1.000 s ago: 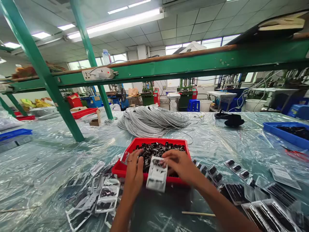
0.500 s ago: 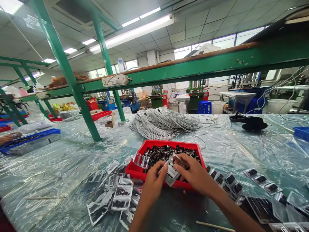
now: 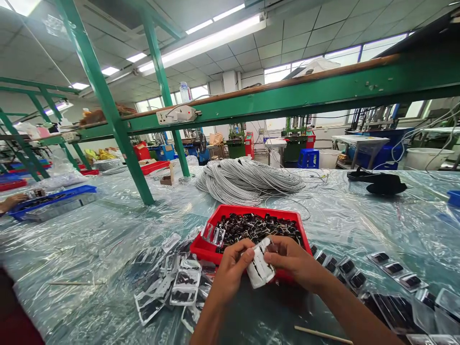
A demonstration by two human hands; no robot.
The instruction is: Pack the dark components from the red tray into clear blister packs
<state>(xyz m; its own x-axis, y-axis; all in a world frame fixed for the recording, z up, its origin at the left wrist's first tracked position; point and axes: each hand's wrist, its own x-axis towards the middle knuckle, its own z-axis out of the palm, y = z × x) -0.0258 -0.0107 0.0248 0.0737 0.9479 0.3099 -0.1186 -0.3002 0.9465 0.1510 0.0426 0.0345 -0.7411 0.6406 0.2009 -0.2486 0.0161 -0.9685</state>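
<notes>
Between my hands is a clear plastic blister tray [image 3: 261,268] with a pale, glaring face and dark slots, tilted over the near edge of a red bin. My left hand [image 3: 233,268] pinches its left side between thumb and fingers. On its right side my right hand [image 3: 293,261] is closed, thumb on the face. Small black parts [image 3: 251,227] fill the red bin [image 3: 304,230] just beyond my hands. A clear tray [image 3: 212,235] lies inside the bin at its left. What my curled right fingers touch behind the tray is hidden.
Loose clear trays [image 3: 185,287] are heaped left of the bin. Trays holding black parts [image 3: 397,270] lie at right. A thin stick [image 3: 323,334] lies in front. Behind the bin is a grey cable coil [image 3: 247,182]. Another person's hand [image 3: 12,202] is at a blue bin [image 3: 84,190] far left.
The tray in my hands has come slightly toward me and tilted, its face now whiter with glare. Both hands still grip it. The whole view has shifted a little.
</notes>
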